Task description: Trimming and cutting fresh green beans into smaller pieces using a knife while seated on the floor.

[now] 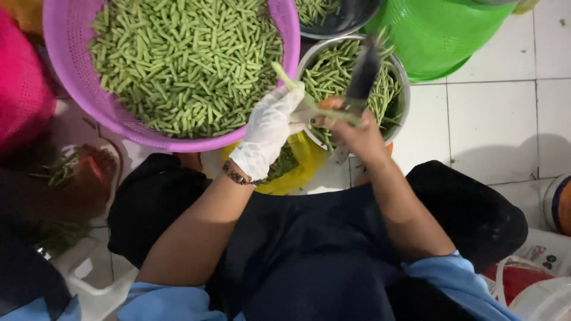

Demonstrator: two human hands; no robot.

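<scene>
While pinched in the gloved left hand (270, 128), long green bean (315, 106) spans across to right hand (357, 134), over the steel bowl (399, 76). Left fingers closed on the bean's left part, end poking up past the glove. Right hand bare, clenched on knife handle, dark blade (363, 74) pointing far, blurred; thumb seems to press the bean, contact unclear. Bean likely light, thin, bendy but snaps if forced; smooth skin, maybe slick against glove. Best gripped near the middle, close to the cut, fingers kept off the edge. Steel bowl holds uncut long beans. Purple colander (77, 89) far left, full of short cut pieces. Green basket (440, 41) far right. Yellow tub (309, 163) under the hands, near lap. Pink basket (21, 89) at left edge. White tiled floor (493, 131) right. Tight crowding of bowls around hands; blade close to left fingers.
</scene>
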